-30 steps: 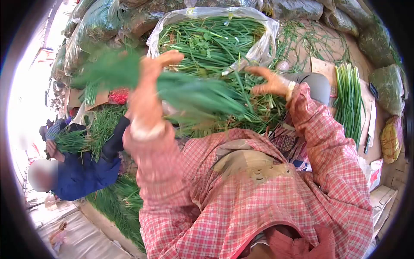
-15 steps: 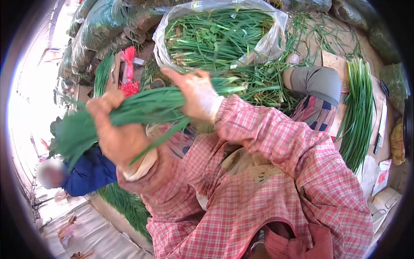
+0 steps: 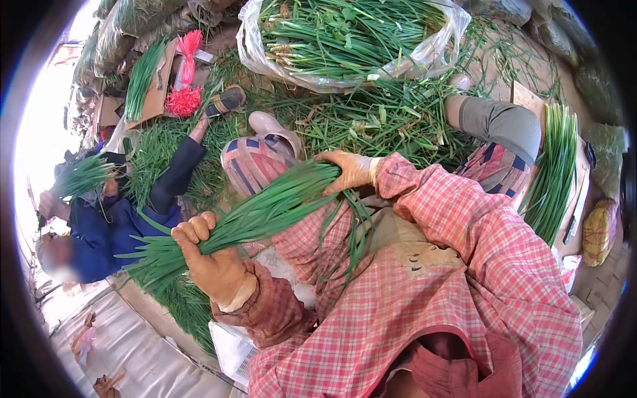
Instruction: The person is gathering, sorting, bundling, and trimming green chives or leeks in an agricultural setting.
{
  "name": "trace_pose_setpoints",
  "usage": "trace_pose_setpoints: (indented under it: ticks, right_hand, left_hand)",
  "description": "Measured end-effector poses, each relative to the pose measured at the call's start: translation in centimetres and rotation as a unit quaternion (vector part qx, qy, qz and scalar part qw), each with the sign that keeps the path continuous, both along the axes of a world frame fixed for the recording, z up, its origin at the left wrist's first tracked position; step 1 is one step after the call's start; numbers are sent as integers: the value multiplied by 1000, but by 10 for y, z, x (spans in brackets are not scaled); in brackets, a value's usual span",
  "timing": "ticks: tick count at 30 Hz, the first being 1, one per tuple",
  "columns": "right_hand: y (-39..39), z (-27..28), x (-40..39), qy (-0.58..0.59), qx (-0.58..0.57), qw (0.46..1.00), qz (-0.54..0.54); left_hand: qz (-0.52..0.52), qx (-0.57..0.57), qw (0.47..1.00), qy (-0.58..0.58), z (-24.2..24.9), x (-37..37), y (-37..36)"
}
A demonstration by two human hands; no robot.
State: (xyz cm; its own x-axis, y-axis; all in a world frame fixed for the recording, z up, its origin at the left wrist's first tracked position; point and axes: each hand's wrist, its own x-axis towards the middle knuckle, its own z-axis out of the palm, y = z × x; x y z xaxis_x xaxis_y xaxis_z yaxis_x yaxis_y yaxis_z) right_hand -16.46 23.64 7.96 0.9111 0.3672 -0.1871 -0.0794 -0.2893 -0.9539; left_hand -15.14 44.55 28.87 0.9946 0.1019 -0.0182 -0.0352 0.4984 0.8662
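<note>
A bunch of long green garlic chives (image 3: 275,202) stretches across in front of me, its leaf tips fanning out to the left. My gloved left hand (image 3: 212,259) is wrapped around the leafy part. At the other end, my gloved right hand (image 3: 348,171) grips the bunch with thumb and fingers. Several loose strands (image 3: 352,232) dangle below my right hand in front of the checked smock. Beyond my hands, an open plastic bag (image 3: 458,43) is full of more chives.
Chive scraps (image 3: 385,126) cover the ground. Chives lie on a board at right (image 3: 561,159) and on cardboard at left (image 3: 142,86), near pink ties (image 3: 183,103). At left, a person in blue (image 3: 119,232) handles chives. Filled bags (image 3: 129,33) line the back.
The bunch has come lower and closer to my body, the left hand moving down and both hands shifting right. Strands now hang under my right hand. The person at left now shows a handful of chives.
</note>
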Motion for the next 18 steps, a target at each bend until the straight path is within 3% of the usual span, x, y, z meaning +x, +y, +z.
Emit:
trace_pose_setpoints:
  ticks: [2,4,6,9,10,11,13,14,17,18]
  right_hand:
    - [1,-22,-14,-19,-6,999,-47]
    - [-5,-35,-27,101,-60,988,-105]
    - [-10,-27,-34,245,-105,945,-190]
    - [8,-30,-27,112,-19,985,-133]
    - [8,-27,-23,36,8,979,-199]
    - [-1,-25,-18,31,111,967,-228]
    - [-38,-8,-7,-10,-56,966,-252]
    - [-54,0,-3,-11,-80,966,-244]
    - [-91,9,2,-31,-144,949,-279]
    - [-107,-2,5,-61,-174,941,-285]
  left_hand:
    - [-27,-14,999,-7,-2,-2,7]
    - [-66,-2,997,-45,-1,-3,22]
    - [-22,-12,998,-49,7,-6,25]
    - [11,13,998,-58,10,-5,33]
    - [32,12,997,-65,11,-3,34]
    - [53,11,996,-72,14,-1,37]
    - [72,-32,995,-53,12,9,64]
    - [83,-56,994,-44,7,15,82]
    - [-37,-97,992,-66,-21,26,135]
    - [-20,-89,994,-65,-28,24,135]
